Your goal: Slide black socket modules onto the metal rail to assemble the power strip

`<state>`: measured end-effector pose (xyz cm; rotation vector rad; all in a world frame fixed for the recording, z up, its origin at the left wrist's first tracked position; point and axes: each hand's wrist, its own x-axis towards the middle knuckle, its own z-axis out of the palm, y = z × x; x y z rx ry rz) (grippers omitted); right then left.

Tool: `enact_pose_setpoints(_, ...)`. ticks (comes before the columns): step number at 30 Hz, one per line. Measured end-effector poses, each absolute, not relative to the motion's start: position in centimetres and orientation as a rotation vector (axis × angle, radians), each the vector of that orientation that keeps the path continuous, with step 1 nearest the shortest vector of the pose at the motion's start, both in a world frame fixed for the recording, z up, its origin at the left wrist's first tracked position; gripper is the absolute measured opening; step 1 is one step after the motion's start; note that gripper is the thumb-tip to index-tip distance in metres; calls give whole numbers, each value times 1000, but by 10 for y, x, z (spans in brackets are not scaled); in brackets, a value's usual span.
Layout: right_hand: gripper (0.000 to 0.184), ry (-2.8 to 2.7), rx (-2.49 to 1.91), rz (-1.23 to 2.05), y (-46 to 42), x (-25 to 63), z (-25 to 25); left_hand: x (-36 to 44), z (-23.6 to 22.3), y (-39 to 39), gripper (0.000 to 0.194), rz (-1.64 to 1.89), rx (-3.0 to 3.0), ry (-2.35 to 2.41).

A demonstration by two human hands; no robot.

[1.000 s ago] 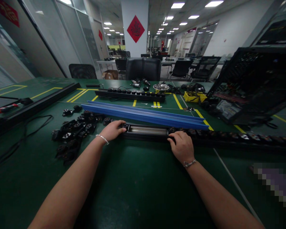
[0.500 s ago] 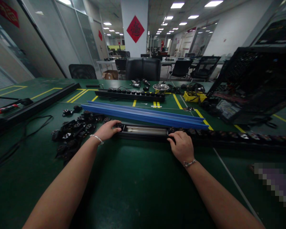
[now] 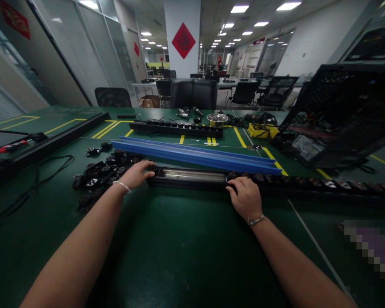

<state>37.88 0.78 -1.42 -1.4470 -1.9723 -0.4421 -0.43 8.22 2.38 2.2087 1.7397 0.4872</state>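
Note:
A long black rail (image 3: 192, 183) with a pale metallic channel lies across the green table before me. My left hand (image 3: 135, 174) is at its left end, thumb and fingers pinched round a small black module (image 3: 154, 170) there, which they partly hide. Further right, my right hand (image 3: 246, 196) has its fingers curled over the rail's near edge, beside another black module (image 3: 233, 175). A row of similar modules (image 3: 311, 182) fills the rail to the right. Left of the rail, a pile of loose black modules (image 3: 94, 182) lies next to my left wrist.
A blue channel profile (image 3: 195, 155) lies just behind the rail. Farther back are a second filled black rail (image 3: 176, 128), a metal bowl (image 3: 217, 119) and a yellow box (image 3: 262, 130). An open computer case (image 3: 336, 115) stands right; a red-handled tool (image 3: 13, 146) lies left.
My left hand has moved a little left along with the module at its fingertips, and more of the bare channel shows between my hands. My right hand has stayed in place.

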Motion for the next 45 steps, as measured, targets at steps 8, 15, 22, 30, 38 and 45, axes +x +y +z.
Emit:
enact_pose_setpoints(8,10,-1960,-1450,-430,8,379,-15,-4,23,80,43,459,2229,1785)
enact_pose_setpoints(15,10,-1977,-1435,-462,9,380,-15,-4,27,79,42,473,2214,1818)
enact_pose_setpoints(22,10,-1972,-1446,-440,8,379,-14,-16,27,79,41,473,2201,1876)
enact_pose_setpoints(30,10,-1970,-1435,-467,9,379,-14,-41,24,78,41,394,2174,1976)
enact_pose_setpoints(38,11,-1972,-1424,-476,10,380,-15,-72,11,73,42,158,2192,2135)
enact_pose_setpoints(45,12,-1968,-1402,-491,8,381,-16,-77,13,66,45,-26,2320,2249)
